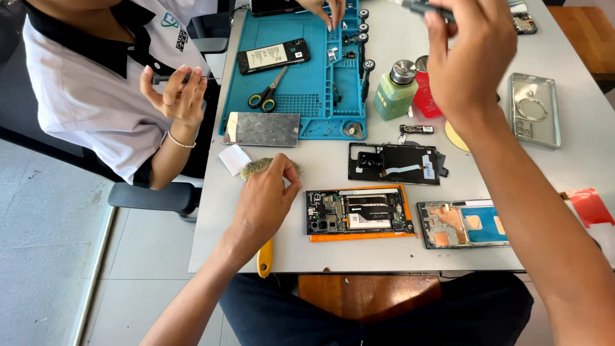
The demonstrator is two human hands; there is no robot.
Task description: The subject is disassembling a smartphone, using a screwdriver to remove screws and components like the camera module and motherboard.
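Between the two hands, on the grey surface (pixel 576 138), an opened phone body (pixel 359 213) on an orange backing is laid flat, its long axis running side to side, from the left hand toward the right forearm.

- Left hand (pixel 266 198): lowered to the surface, just left of the opened phone body; fingers curled narrow over a tuft of greyish fibrous wadding (pixel 261 166), which is pinched at the fingertips. A small white slip (pixel 233 159) is set just beyond the hand to its left. A yellow handle (pixel 264 257) is partly hidden under the wrist, at the near edge.
- Right hand (pixel 471 57): raised well above the surface, far side, closed round a slim dark tool (pixel 424 8), blurred; its kind cannot be told. It is held well apart from the opened phone body.
- Nearer hand: the left, by a clear margin.
- Beyond the opened phone body: a black back cover (pixel 394 164), flat, long axis likewise side to side. To the right: a bare mid frame (pixel 462 223), beside the right forearm.
- Below the right hand: a green dispenser bottle (pixel 395 93) with a metal cap, upright; a clear phone case (pixel 533 109) further right.
- Far left: a blue work mat (pixel 307 83) carrying scissors (pixel 268 93) and another phone (pixel 273 55). A second person's hands are seen there, one at the mat's far edge, one raised with a small tool.
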